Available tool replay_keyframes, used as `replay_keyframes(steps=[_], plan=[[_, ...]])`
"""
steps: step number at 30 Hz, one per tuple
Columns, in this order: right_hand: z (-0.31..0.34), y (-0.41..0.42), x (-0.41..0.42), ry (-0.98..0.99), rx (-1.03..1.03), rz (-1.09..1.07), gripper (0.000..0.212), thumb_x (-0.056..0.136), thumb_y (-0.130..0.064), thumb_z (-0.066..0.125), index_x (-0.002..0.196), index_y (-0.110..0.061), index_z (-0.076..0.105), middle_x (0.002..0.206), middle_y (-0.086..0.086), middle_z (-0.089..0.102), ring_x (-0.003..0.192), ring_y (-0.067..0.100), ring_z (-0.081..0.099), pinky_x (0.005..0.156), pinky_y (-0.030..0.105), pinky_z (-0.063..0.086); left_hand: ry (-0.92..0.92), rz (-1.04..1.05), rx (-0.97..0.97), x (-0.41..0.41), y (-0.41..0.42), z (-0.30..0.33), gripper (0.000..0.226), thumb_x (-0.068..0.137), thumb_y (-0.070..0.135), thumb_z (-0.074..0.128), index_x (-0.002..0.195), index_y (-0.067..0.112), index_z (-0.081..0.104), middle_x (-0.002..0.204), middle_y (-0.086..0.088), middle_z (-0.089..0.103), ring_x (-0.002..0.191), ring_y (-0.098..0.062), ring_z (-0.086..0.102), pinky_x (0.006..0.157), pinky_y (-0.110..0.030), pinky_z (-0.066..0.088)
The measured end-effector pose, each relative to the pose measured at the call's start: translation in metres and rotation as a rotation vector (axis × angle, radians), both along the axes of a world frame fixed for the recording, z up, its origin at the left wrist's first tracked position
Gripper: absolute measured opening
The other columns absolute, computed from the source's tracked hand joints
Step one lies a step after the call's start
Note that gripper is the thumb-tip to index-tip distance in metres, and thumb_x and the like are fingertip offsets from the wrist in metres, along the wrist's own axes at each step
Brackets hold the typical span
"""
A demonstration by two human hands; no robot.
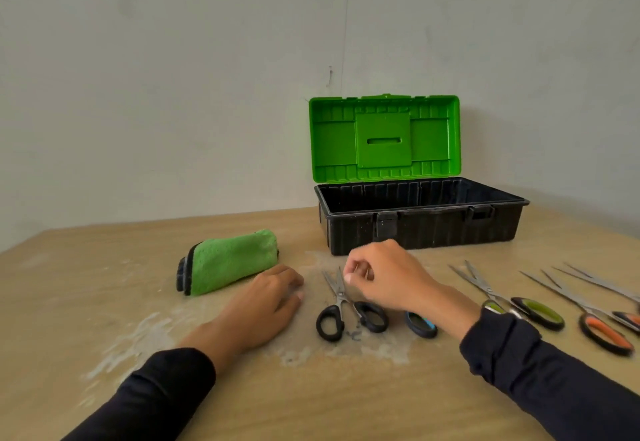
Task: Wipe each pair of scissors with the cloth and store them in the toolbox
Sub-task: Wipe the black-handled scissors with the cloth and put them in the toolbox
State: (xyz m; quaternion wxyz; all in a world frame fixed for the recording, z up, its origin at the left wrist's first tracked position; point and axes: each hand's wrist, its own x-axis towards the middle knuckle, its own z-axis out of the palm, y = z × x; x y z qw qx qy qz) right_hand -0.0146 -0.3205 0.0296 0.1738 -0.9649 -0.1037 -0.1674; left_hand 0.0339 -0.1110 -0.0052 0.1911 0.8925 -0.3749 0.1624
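Resting palm-down on the wooden table (104,302), the left hand (266,305) lies flat with fingers loosely bent, holding nothing; its fingertips sit just beside the near edge of the green cloth (228,260). Cloth is folded into a thick bundle, dark trim at its left end, left of centre on the table.

Right hand (384,278) hovers above the table with fingers (353,269) curled in toward the thumb. Something thin shows at the fingertips, but cannot tell whether it is pinched or merely lies behind them. Hand sits just over the blades of a pair hidden mostly beneath it; only a blue-and-black handle loop (420,324) shows below the wrist.

Black-handled scissors (341,309) lie on the table between the two hands, blades slightly parted, tips pointing away from the person.

To the right, a row: green-handled scissors (512,298), then orange-handled scissors (588,319), then more blades (595,279) running off the right edge. All tips point up and to the left.

Toolbox (415,229) stands behind the right hand, near the wall: black base, green lid (384,139) raised upright. No scissors visible in the part of the interior that shows.

Dark sleeves cover both forearms. Pale scuffed patches mark the table surface.
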Motion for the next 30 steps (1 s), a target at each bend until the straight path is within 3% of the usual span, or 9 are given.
replay_keyframes(steps=[6, 13, 16, 19, 24, 28, 30], plan=[[-0.005, 0.012, -0.013, 0.1, -0.042, 0.002, 0.014, 0.082, -0.036, 0.064, 0.092, -0.026, 0.067, 0.075, -0.01, 0.071, 0.07, 0.003, 0.063, 0.065, 0.027, 0.053, 0.0, 0.001, -0.031, -0.002, -0.001, -0.004, 0.027, 0.092, 0.026, 0.048, 0.115, 0.014, 0.056, 0.118, 0.001, 0.056, 0.109, -0.013, 0.052, 0.091, -0.018, 0.034], [-0.013, 0.02, -0.009, 0.1, 0.103, -0.057, 0.018, 0.081, -0.015, 0.066, 0.099, -0.019, 0.064, 0.073, -0.004, 0.071, 0.075, 0.005, 0.065, 0.089, 0.025, 0.049, -0.017, -0.007, -0.034, -0.002, 0.001, -0.003, 0.033, 0.091, 0.033, 0.043, 0.115, 0.015, 0.056, 0.119, 0.002, 0.056, 0.109, -0.013, 0.051, 0.092, -0.02, 0.035], [-0.01, 0.022, -0.011, 0.096, 0.241, -0.072, 0.018, 0.084, -0.014, 0.061, 0.102, -0.018, 0.061, 0.076, -0.006, 0.066, 0.074, 0.005, 0.061, 0.073, 0.019, 0.05, -0.069, 0.007, -0.031, -0.005, 0.001, 0.001, 0.031, 0.092, 0.035, 0.043, 0.114, 0.018, 0.057, 0.118, 0.004, 0.057, 0.109, -0.014, 0.053, 0.091, -0.025, 0.039], [0.0, 0.025, -0.01, 0.043, 0.373, -0.084, 0.017, 0.086, -0.01, 0.057, 0.101, -0.019, 0.058, 0.078, -0.004, 0.063, 0.067, 0.006, 0.057, 0.056, 0.012, 0.041, -0.102, 0.01, -0.134, -0.012, -0.002, 0.008, 0.038, 0.089, 0.041, 0.036, 0.104, 0.019, 0.063, 0.104, 0.005, 0.064, 0.096, -0.011, 0.058, 0.082, -0.026, 0.044], [0.011, 0.038, -0.007, 0.038, 0.798, -0.048, 0.012, 0.085, -0.006, 0.059, 0.09, -0.017, 0.058, 0.079, 0.004, 0.068, 0.067, 0.011, 0.065, 0.054, 0.015, 0.049, -0.053, -0.047, -0.295, -0.02, -0.007, 0.017, 0.023, 0.087, 0.034, 0.05, 0.092, 0.02, 0.067, 0.082, 0.014, 0.068, 0.081, 0.004, 0.059, 0.07, -0.009, 0.043], [0.017, 0.049, -0.004, 0.054, 1.059, -0.02, 0.008, 0.083, -0.005, 0.065, 0.085, -0.011, 0.06, 0.079, 0.007, 0.068, 0.065, 0.013, 0.067, 0.057, 0.02, 0.052, -0.03, 0.001, -0.378, -0.02, -0.007, 0.021, 0.01, 0.081, 0.02, 0.063, 0.089, 0.019, 0.069, 0.075, 0.011, 0.069, 0.076, -0.002, 0.062, 0.066, -0.015, 0.049], [0.022, 0.048, -0.003, 0.04, 1.16, -0.033, 0.011, 0.08, -0.003, 0.069, 0.084, -0.009, 0.06, 0.079, 0.009, 0.068, 0.065, 0.015, 0.068, 0.055, 0.02, 0.051, -0.032, 0.038, -0.461, -0.021, -0.005, 0.026, 0.011, 0.08, 0.012, 0.067, 0.089, 0.016, 0.072, 0.07, 0.01, 0.067, 0.077, -0.003, 0.062, 0.064, -0.012, 0.049]])
